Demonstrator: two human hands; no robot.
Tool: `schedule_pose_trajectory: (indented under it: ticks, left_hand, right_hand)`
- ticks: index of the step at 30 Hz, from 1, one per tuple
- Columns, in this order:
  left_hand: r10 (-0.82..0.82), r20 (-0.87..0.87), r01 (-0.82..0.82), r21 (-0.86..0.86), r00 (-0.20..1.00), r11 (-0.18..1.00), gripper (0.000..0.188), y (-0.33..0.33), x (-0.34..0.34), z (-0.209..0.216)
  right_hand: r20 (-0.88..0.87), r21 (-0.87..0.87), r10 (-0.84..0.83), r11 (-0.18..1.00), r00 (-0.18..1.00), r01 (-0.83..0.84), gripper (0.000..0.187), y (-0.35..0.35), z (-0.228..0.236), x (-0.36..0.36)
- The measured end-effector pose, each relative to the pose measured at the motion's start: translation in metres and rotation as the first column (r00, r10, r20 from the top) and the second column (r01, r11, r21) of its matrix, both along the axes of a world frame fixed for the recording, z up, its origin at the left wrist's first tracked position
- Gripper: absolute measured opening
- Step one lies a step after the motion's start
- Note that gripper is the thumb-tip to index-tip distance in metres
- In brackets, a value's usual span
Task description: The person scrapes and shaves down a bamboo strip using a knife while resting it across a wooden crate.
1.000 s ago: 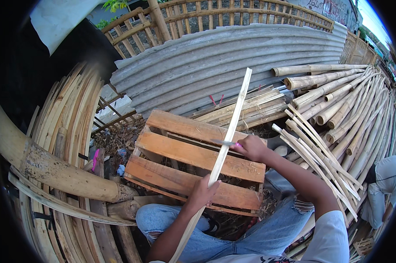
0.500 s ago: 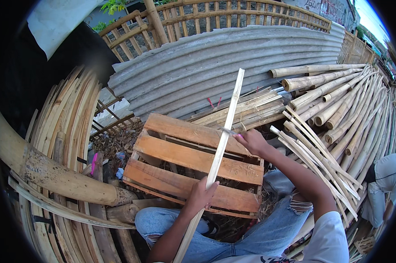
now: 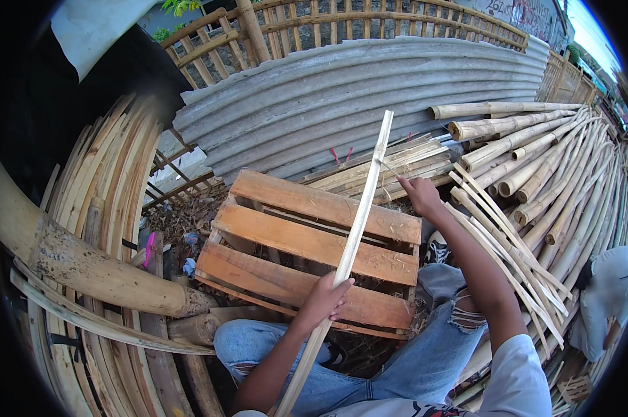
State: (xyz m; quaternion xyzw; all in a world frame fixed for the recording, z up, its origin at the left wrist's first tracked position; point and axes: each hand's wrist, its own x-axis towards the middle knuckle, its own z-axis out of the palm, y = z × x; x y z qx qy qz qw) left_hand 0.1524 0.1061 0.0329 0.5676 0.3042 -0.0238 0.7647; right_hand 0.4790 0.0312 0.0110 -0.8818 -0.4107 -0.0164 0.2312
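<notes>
A long, pale split bamboo strip (image 3: 359,219) slants up and away from my lap, across a slatted wooden crate (image 3: 314,247). My left hand (image 3: 326,299) is closed around its lower part, above the crate's near edge. In my right hand (image 3: 420,194) is a knife (image 3: 390,169), its handle mostly covered by my fingers. The thin blade points left toward the strip's upper part and appears to meet its right edge. Thin shavings lie on the crate's slats.
Split bamboo strips (image 3: 95,184) and a thick bamboo pole (image 3: 105,267) lie at left. Bamboo poles (image 3: 536,167) and loose pale strips (image 3: 512,257) fill the right. Corrugated sheeting (image 3: 356,90) stands behind. Another person (image 3: 609,299) is at far right.
My right hand has moved up and away along the strip with the knife, from above the crate's far slat to beyond it. My left hand keeps its grip.
</notes>
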Motion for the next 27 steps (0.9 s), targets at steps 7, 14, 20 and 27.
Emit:
schedule_pose_trajectory:
  ticks: [7,14,20,27]
  left_hand:
    - [0.043,0.001,-0.043,0.106,0.999,0.993,0.019,0.007,-0.003,-0.006]
    - [0.083,-0.024,-0.065,0.423,0.996,0.904,0.018,0.007,-0.012,0.011]
    - [0.069,-0.04,-0.055,0.27,0.997,0.961,0.019,0.008,-0.009,0.003]
    - [-0.001,-0.085,0.036,0.417,0.996,0.908,0.019,0.004,-0.011,0.0]
  right_hand:
    - [-0.214,-0.162,0.463,0.851,0.86,-0.499,0.059,0.011,0.018,-0.107]
    - [-0.015,-0.081,0.297,0.951,0.955,-0.297,0.064,0.046,0.025,-0.08]
    - [-0.112,-0.044,0.319,0.945,0.941,-0.325,0.061,0.027,0.004,-0.075]
    - [0.031,-0.128,0.166,0.979,0.986,-0.161,0.063,0.043,0.0,-0.034]
